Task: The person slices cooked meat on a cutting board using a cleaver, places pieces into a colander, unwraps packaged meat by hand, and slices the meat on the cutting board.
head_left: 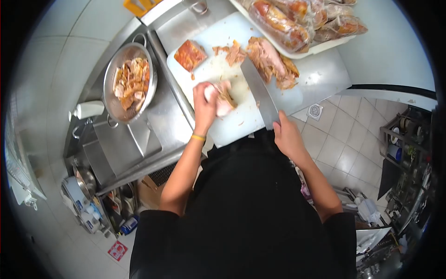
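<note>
My left hand (203, 103) is closed around a piece of cooked meat (225, 103) on the white cutting board (232, 128). In my right hand (286, 133) is the handle of a broad cleaver (259, 90). Its blade points away from me over the board, a little right of the held meat and apart from it. A square browned chunk of meat (190, 55) lies at the board's far left. Shredded meat (235, 53) and a larger torn piece (269, 58) lie beyond the blade.
Cut meat pieces fill a metal colander (108, 76) on the steel counter to the left, beside a sink (123, 144). Plastic-wrapped meat (283, 21) sits in a white tray (306, 52) at the back right. A loaded shelf rack (402, 139) stands at the far right.
</note>
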`<state>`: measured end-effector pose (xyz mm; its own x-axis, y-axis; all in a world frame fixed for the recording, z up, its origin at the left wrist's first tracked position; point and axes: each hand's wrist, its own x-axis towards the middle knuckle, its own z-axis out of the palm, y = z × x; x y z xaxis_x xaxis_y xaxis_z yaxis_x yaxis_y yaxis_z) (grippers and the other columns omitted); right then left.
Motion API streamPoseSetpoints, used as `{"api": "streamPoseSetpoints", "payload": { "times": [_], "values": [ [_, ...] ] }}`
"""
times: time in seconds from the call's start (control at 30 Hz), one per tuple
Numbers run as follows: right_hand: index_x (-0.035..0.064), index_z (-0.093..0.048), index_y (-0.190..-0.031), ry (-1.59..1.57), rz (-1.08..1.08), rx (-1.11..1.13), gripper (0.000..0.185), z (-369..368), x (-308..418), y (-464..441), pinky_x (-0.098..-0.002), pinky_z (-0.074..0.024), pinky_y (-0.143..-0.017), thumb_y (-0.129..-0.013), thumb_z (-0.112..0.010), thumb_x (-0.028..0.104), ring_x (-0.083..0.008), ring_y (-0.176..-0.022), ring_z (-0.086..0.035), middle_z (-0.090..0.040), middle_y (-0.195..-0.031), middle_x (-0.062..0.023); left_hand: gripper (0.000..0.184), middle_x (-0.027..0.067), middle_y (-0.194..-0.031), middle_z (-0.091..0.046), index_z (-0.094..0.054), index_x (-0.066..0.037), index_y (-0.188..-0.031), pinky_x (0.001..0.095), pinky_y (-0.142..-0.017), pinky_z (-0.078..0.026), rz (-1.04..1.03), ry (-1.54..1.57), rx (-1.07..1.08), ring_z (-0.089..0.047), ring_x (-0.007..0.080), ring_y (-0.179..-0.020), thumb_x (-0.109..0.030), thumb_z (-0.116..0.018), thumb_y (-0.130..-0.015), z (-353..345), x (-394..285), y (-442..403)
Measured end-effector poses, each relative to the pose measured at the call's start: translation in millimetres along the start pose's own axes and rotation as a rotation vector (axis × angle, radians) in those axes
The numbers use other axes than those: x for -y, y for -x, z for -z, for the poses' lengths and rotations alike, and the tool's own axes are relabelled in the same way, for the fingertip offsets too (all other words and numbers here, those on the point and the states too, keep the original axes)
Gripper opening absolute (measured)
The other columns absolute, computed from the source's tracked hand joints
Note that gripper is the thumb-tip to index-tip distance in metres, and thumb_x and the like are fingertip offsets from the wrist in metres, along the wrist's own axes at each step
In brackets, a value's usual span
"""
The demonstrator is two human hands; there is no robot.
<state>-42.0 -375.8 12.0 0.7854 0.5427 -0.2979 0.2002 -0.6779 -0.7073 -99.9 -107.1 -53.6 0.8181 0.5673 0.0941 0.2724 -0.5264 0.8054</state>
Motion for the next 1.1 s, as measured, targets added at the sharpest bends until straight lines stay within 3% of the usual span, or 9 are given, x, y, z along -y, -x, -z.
{"api": "streamPoseSetpoints", "payload": {
  "times": [0.03, 0.2, 0.27, 0.43, 0.7, 0.8, 1.1],
  "values": [
    [-0.0026, -0.046, -0.111, 0.005, 0.013, -0.009, 0.025, 3.0, 7.0, -3.5, -0.0552, -0.0459, -0.063, -0.091, -0.056, 0.009, -0.0486, -0.071, -0.060, -0.061, -0.073, -0.0295, 0.021, 0.0154, -0.097, -0.050, -0.054, 0.000, -0.104, 0.0343, -0.089, -0.041, 0.043, 0.129, -0.076, -0.051, 0.0294, -0.093, -0.014, -0.059, -0.090, -3.4, -3.4, -3.5],
    [-0.0007, -0.044, -0.108, 0.078, 0.012, 0.082, 0.022, 12.6, 61.0, 3.4, -0.0539, -0.0460, -0.059, -0.091, -0.054, 0.008, -0.0447, -0.065, -0.061, -0.060, -0.065, -0.0245, 0.021, 0.0142, -0.096, -0.049, -0.051, 0.002, -0.099, 0.0352, -0.083, -0.041, 0.097, 0.249, -0.025, -0.050, 0.0289, -0.087, -0.018, -0.053, -0.094, -14.5, -11.6, 5.8],
    [0.0002, -0.044, -0.107, 0.111, 0.019, 0.092, 0.021, 16.4, 77.1, 4.8, -0.0533, -0.0462, -0.057, -0.090, -0.053, 0.007, -0.0432, -0.062, -0.062, -0.060, -0.063, -0.0224, 0.021, 0.0143, -0.094, -0.048, -0.051, 0.002, -0.099, 0.0362, -0.081, -0.041, -0.001, 0.162, -0.119, -0.049, 0.0287, -0.085, -0.018, -0.049, -0.096, -16.2, -18.9, 6.1],
    [0.0013, -0.045, -0.103, 0.225, 0.188, 0.174, 0.026, 23.3, 93.5, 3.6, -0.0483, -0.0487, -0.053, -0.080, -0.055, 0.001, -0.0384, -0.058, -0.063, -0.061, -0.060, -0.0182, 0.012, 0.0168, -0.097, -0.045, -0.046, 0.003, -0.098, 0.0384, -0.085, -0.039, 0.068, 0.185, -0.134, -0.047, 0.0316, -0.090, -0.008, -0.046, -0.094, -19.5, -18.5, 7.8],
    [0.0002, -0.044, -0.102, 0.355, 0.083, 0.207, 0.026, 19.3, 100.0, 2.8, -0.0476, -0.0466, -0.051, -0.078, -0.054, -0.001, -0.0370, -0.056, -0.062, -0.059, -0.059, -0.0171, 0.013, 0.0164, -0.095, -0.047, -0.056, 0.003, -0.098, 0.0392, -0.080, -0.043, -0.131, 0.021, -0.068, -0.050, 0.0328, -0.088, -0.007, -0.050, -0.091, -13.5, -36.0, 3.7],
    [-0.0002, -0.045, -0.100, 0.371, 0.071, 0.139, 0.024, 21.9, 90.8, 2.6, -0.0449, -0.0483, -0.049, -0.078, -0.055, 0.001, -0.0343, -0.055, -0.063, -0.060, -0.059, -0.0168, 0.012, 0.0163, -0.095, -0.048, -0.057, 0.003, -0.097, 0.0392, -0.080, -0.043, -0.151, 0.009, 0.038, -0.051, 0.0327, -0.089, -0.005, -0.051, -0.090, -15.2, -37.2, 12.4],
    [0.0018, -0.047, -0.100, 0.284, 0.085, 0.137, 0.023, 22.9, 91.6, 27.5, -0.0394, -0.0439, -0.043, -0.078, -0.057, 0.002, -0.0287, -0.048, -0.060, -0.054, -0.057, -0.0105, 0.015, 0.0200, -0.100, -0.049, -0.054, 0.004, -0.101, 0.0426, -0.086, -0.042, -0.145, 0.023, 0.027, -0.050, 0.0365, -0.097, -0.006, -0.048, -0.091, -23.3, -40.2, 19.9]
  ]
}}
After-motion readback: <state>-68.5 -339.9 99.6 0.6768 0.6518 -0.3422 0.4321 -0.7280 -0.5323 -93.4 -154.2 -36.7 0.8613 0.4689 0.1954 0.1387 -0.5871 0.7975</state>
